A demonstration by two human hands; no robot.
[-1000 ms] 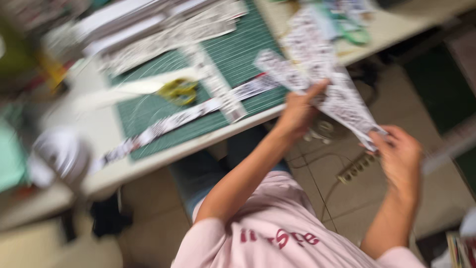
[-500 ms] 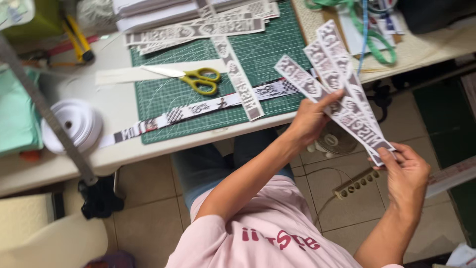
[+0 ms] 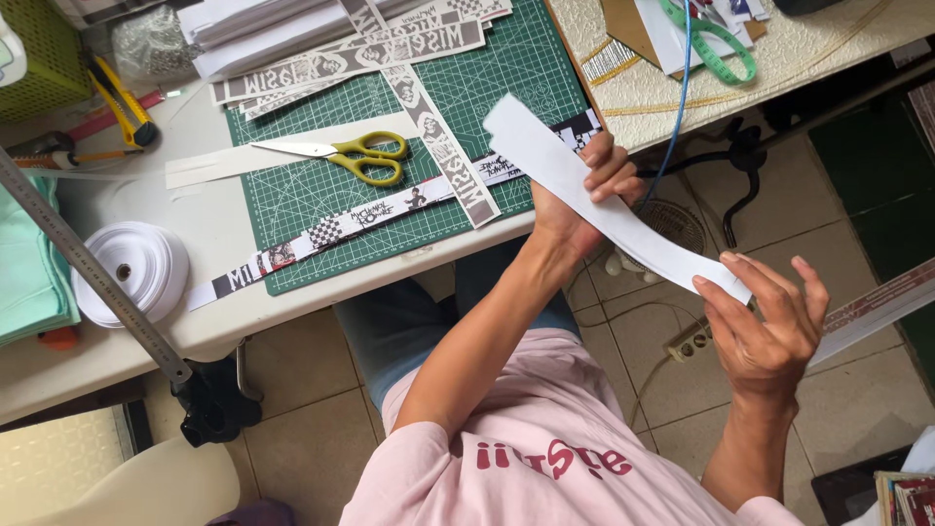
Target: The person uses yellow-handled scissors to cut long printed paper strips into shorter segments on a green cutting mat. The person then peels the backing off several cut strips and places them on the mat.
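Observation:
My left hand (image 3: pixel 584 190) grips a long paper strip (image 3: pixel 555 161) near its upper end, blank white side up. My right hand (image 3: pixel 769 331) pinches the strip's lower end with its fingers spread. Both hands are held off the table's edge, over the tiled floor. A printed strip (image 3: pixel 877 304) sticks out to the right from behind my right hand. On the green cutting mat (image 3: pixel 312 195) lie more printed strips (image 3: pixel 438 146) and yellow-handled scissors (image 3: pixel 351 154).
A metal ruler (image 3: pixel 88 263) and a white ribbon roll (image 3: pixel 136 268) sit at the table's left. A yellow utility knife (image 3: pixel 122 97) and green basket (image 3: pixel 39 58) are behind them. A green measuring tape (image 3: pixel 716 44) lies at the back right. A power strip (image 3: pixel 687 341) lies on the floor.
The strips in my hands have turned over, so a blank white back now faces me instead of the print. My left hand has moved up toward the table edge.

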